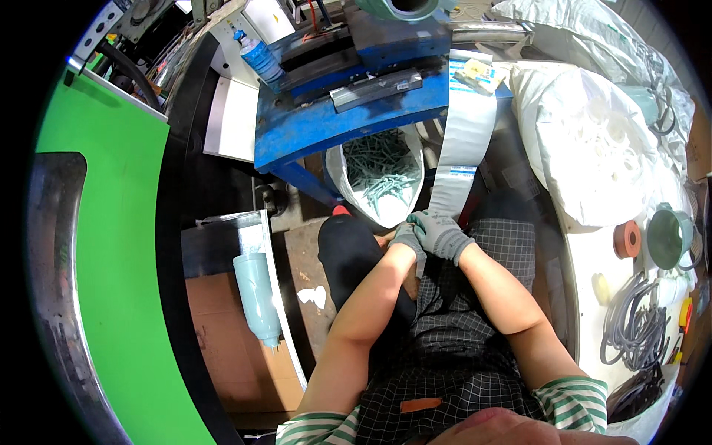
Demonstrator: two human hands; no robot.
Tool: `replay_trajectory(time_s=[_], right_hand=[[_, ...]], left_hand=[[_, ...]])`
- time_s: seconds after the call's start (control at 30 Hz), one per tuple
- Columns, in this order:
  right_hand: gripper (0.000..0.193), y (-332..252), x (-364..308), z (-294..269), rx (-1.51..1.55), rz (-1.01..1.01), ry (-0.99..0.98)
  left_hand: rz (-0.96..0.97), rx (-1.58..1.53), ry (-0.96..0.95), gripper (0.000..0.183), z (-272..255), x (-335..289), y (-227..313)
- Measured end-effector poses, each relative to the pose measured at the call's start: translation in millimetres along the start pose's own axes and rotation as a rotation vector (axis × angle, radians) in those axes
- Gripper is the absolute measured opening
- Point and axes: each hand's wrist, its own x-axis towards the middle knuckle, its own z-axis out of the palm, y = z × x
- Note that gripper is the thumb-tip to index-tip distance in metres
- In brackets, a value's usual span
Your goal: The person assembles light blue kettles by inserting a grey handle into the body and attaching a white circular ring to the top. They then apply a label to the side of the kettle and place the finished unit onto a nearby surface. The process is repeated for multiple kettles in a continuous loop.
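Note:
My left hand and my right hand, both in grey-green gloves, meet above my lap. The right lies against the left, its fingers bent over the place where they join. Both hands look closed; what they hold, if anything, is hidden between them. A long pale strip of film with blue print hangs from the blue bench, its lower end just beyond my right hand. Past my hands stands a white-lined bin with many thin pale green plastic sticks.
The blue bench carries a bottle. At left, a pale blue-green cylindrical housing lies over cardboard. On the right are a bag of white rings, a brown tape roll, a green cup-shaped part and grey cables.

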Motion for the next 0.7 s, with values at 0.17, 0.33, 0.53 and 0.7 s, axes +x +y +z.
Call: replay_trajectory(time_s=[0.17,0.33,0.53,0.7], right_hand=[[0.039,3.9,0.7,-2.1,-0.001,0.025,-0.018],[0.039,-0.1,-2.8,-2.0,0.0,0.034,-0.018],[0.039,-4.2,-3.8,-0.4,-0.017,0.009,0.043],[0.033,-5.2,2.3,10.0,0.025,-0.091,0.115]], left_hand=[[-0.049,-0.067,-0.037,0.056,-10.7,6.4,7.6],[-0.053,-0.08,-0.049,0.055,-16.4,-2.5,9.9],[-0.055,-0.08,-0.043,0.054,-23.6,-2.2,9.6],[-0.109,-0.122,-0.035,0.053,-16.4,-10.6,7.8]])
